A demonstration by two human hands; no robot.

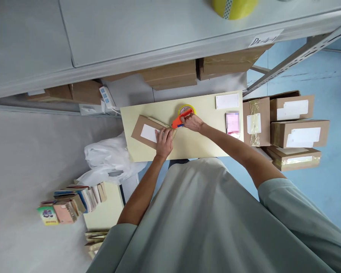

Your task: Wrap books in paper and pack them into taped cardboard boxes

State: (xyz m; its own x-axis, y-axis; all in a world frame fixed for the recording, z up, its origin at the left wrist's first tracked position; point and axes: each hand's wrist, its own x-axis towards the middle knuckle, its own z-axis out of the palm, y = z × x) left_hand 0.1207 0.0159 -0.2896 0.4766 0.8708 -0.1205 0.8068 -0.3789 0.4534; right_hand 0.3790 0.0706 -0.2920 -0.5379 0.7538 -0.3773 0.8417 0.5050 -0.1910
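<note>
My right hand (pixel 192 122) is closed around the handle of an orange tape dispenser (pixel 177 122). A roll of yellow tape (pixel 185 108) sits on the dispenser. My left hand (pixel 164 141) grips the right end of a small brown cardboard box (pixel 138 132), its fingers over the top and near that end. The box lies at a slant on a cream tabletop (pixel 207 146) and bears a white label (pixel 149 133), partly covered by my left fingers. The dispenser's front is close to the box's right end; whether tape joins them I cannot tell.
A white slip (pixel 226 101) and a pink-screened phone-like item (pixel 232 123) lie at the table's right. Labelled boxes (pixel 308 133) are stacked beyond. A grey shelf (pixel 159 34) overhangs the back. White plastic bags (pixel 105 157) and book stacks (pixel 71 203) stand left.
</note>
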